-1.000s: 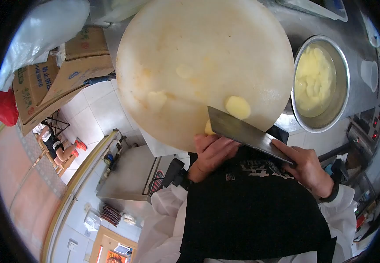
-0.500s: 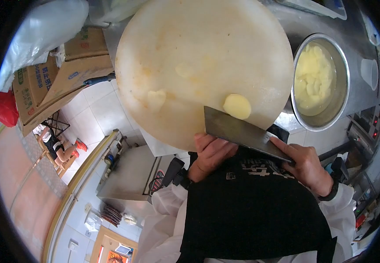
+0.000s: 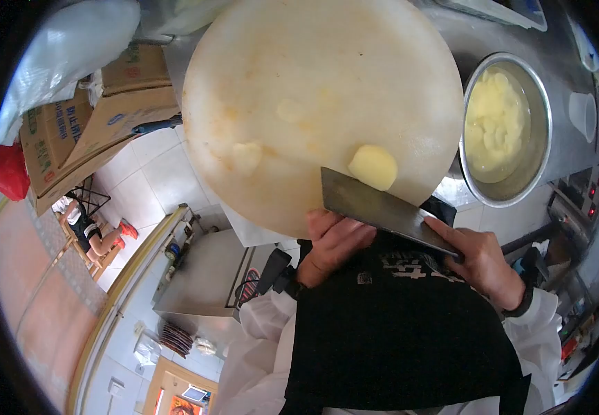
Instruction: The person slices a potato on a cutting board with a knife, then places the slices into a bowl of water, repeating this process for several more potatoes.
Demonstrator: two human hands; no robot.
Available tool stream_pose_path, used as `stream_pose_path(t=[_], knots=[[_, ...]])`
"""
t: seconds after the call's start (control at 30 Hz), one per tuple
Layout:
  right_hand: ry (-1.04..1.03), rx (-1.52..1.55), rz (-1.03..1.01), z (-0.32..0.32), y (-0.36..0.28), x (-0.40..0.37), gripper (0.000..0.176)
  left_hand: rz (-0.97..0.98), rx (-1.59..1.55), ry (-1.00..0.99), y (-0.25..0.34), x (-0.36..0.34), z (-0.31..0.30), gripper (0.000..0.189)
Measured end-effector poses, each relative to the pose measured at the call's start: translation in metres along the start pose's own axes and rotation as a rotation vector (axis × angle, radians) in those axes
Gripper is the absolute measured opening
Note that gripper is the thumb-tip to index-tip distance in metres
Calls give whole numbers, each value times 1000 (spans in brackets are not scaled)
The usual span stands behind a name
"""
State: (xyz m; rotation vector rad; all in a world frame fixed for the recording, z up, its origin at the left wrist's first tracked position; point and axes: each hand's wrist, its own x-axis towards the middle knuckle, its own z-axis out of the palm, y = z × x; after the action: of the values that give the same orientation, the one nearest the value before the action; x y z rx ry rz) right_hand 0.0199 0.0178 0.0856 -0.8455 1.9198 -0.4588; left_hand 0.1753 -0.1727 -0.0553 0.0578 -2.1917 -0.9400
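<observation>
My right hand (image 3: pixel 484 261) is wrapped round the handle of a cleaver (image 3: pixel 382 207), whose broad blade lies slantwise over the near edge of a round cutting board (image 3: pixel 299 62). Curled close behind the blade, my left hand (image 3: pixel 335 243) has its fingers bent against the near side. The blade hides whatever those fingers hold. Pale yellow potato slices (image 3: pixel 374 167) lie on the board just beyond the cutting edge, overlapping in a small stack. Two faint, pale wet marks show farther left on the board.
A metal bowl (image 3: pixel 545 124) at the right holds many potato slices (image 3: pixel 496 121) in liquid. Beside it is a small white cup (image 3: pixel 582 116). Cardboard boxes (image 3: pixel 99 124) and a red bag (image 3: pixel 9 173) are at the left. Another person (image 3: pixel 92 232) sits far off, lower left.
The potato slices beside the blade form a slightly thicker stack and have shifted a little toward the lower left. My hands and the cleaver have barely moved.
</observation>
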Motion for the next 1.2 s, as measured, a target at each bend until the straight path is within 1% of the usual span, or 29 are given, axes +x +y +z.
stream_pose_path(t=[0.03, 0.1, 0.13, 0.2, 0.23, 0.27, 0.3, 0.33, 0.37, 0.4, 0.43, 0.47, 0.5, 0.53, 0.57, 0.6, 0.63, 0.7, 0.77, 0.83, 0.87, 0.93, 1.0, 1.03, 1.07, 1.1, 1.13, 1.2], knots=[[-28, -6, 24, 0, 0, -2, 76, 2, 2, 0, 1, -2, -3, 28], [-57, 9, 17, -12, -3, -15, 76, -217, -136, -165, 6, -10, -13, 29], [-86, 22, 10, -19, -5, -22, 76, -220, -140, -167, 4, -14, -15, 29], [-97, 5, 23, -25, -11, -34, 76, -116, -132, -205, -2, -24, -14, 31], [-105, -11, 29, -26, -13, -36, 76, -116, -135, -202, -2, -32, -11, 31], [-106, -12, 29, -25, -13, -34, 76, -203, -237, -133, 0, -42, -7, 30], [-83, -9, 28, -22, -12, -30, 76, -291, -335, -62, 2, -37, -6, 30], [-61, -3, 24, -17, -12, -25, 76, -292, -331, -62, 2, -30, -8, 30], [-64, -1, 21, -10, -9, -17, 76, -177, -156, -112, 2, -22, -12, 28], [-21, -5, 13, -2, -4, -8, 77, -59, 19, -162, 2, -9, -13, 27], [22, -11, 4, 2, -3, -2, 77, -57, 21, -161, 2, -3, -10, 27], [24, -12, 2, 1, -5, 0, 77, -41, 7, -98, 3, 1, -6, 26], [0, 0, 14, -2, -9, 2, 70, -25, -5, -35, 3, 4, -3, 25], [-24, 13, 25, -5, -11, 3, 62, -21, -3, -33, 2, -5, -5, 25], [-24, 15, 27, -8, -10, -2, 62, -134, -61, -137, 3, -25, -9, 25], [-39, 6, 7, -11, -6, -12, 68, -247, -121, -240, 4, -29, -12, 25], [-55, -3, -11, -14, -5, -20, 75, -249, -124, -241, 2, -33, -13, 25], [-81, -21, 11, -22, -13, -32, 74, -114, -118, -240, -2, -35, -13, 26], [-100, -42, 27, -24, -15, -33, 73, -121, -118, -213, -2, -40, -11, 26], [-57, -4, 30, -16, -15, -24, 73, -129, -110, -186, 0, -29, -11, 27], [-59, -2, 27, -9, -12, -15, 73, -106, -48, -177, 2, -22, -12, 27], [51, 47, 4, 4, -5, 2, 73, -80, 15, -169, 4, -5, -11, 28], [22, 37, 10, 0, -5, 3, 73, -9, -6, -52, 2, 5, -5, 28], [-12, 31, 28, -2, -5, 2, 72, -8, -4, -53, 1, -9, -6, 28], [-12, 34, 31, -5, -5, -5, 72, -84, -48, -148, 0, -37, -8, 28], [-30, 14, 1, -10, -5, -15, 72, -161, -92, -241, 0, -39, -9, 28], [-49, -5, -25, -15, -7, -22, 71, -164, -98, -243, 0, -41, -10, 28], [-68, -2, 2, -25, -15, -30, 70, -130, -135, -213, 1, -38, -12, 28]])
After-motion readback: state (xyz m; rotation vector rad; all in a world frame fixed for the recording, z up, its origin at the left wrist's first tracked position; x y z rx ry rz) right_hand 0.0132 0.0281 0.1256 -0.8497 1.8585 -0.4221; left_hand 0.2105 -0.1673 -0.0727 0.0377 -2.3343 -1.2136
